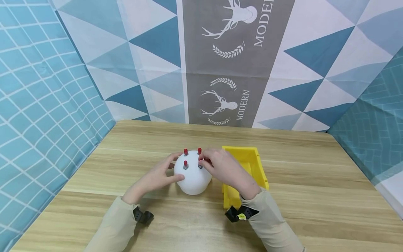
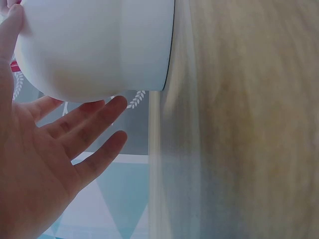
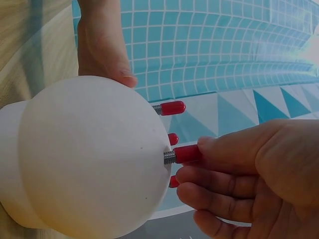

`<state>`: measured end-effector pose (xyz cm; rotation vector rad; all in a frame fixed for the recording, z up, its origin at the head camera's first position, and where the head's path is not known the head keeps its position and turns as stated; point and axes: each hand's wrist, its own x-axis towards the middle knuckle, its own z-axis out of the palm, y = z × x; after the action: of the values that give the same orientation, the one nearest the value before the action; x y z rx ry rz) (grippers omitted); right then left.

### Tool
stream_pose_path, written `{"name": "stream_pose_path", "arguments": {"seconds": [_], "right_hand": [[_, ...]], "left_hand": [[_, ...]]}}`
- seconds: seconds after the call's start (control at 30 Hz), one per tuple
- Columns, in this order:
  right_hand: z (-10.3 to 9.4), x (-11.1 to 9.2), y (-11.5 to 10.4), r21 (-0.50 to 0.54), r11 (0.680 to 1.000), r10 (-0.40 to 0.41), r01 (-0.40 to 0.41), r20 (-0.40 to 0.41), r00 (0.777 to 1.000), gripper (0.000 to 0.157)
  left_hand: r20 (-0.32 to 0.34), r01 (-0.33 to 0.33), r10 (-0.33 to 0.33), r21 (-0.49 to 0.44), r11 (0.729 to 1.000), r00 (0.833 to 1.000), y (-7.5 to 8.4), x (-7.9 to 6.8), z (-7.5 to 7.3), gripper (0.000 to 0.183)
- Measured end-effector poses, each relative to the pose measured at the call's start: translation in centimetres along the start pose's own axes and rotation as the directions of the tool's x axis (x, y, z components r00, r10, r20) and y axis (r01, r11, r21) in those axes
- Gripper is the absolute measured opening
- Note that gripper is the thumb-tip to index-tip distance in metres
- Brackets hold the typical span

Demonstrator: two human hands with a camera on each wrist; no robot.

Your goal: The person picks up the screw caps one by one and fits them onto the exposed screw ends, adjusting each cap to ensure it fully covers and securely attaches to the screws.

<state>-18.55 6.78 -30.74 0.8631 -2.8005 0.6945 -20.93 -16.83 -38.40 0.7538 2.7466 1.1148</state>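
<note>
A white rounded dome (image 1: pixel 192 184) stands on the table, with several threaded metal studs rising from its top. Red caps (image 1: pixel 185 163) cover the studs. My right hand (image 1: pixel 225 167) pinches one red cap (image 3: pixel 186 154) between thumb and fingers; in the right wrist view it sits on a stud (image 3: pixel 169 158) whose bare thread shows below it. My left hand (image 1: pixel 156 177) rests against the dome's left side, thumb on the front and fingers spread behind. In the left wrist view its outer fingers (image 2: pixel 102 158) extend fairly straight, apart from the dome.
A yellow open bin (image 1: pixel 262 168) stands right of the dome, partly hidden under my right forearm. Patterned cloth (image 1: pixel 157 52) hangs behind the wooden table (image 1: pixel 299 203). Blue tiled-print cloth (image 1: pixel 37 105) lines the left side. Each wrist wears a black strap with a camera (image 1: pixel 146 217).
</note>
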Motion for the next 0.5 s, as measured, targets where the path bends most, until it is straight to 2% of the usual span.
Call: {"name": "stream_pose_path", "arguments": {"seconds": [0.2, 0.5], "right_hand": [[-0.13, -0.12, 0.03, 0.027, 1.0, 0.015, -0.015, 0.024, 1.0, 0.014], [-0.36, -0.35, 0.11, 0.002, 0.999, 0.033, -0.033, 0.062, 0.998, 0.016]], "left_hand": [[0.003, -0.004, 0.004, -0.014, 1.0, 1.0, 0.08, -0.07, -0.02, 0.076], [0.005, 0.002, -0.002, -0.019, 1.0, 1.0, 0.09, -0.05, 0.01, 0.075]]}}
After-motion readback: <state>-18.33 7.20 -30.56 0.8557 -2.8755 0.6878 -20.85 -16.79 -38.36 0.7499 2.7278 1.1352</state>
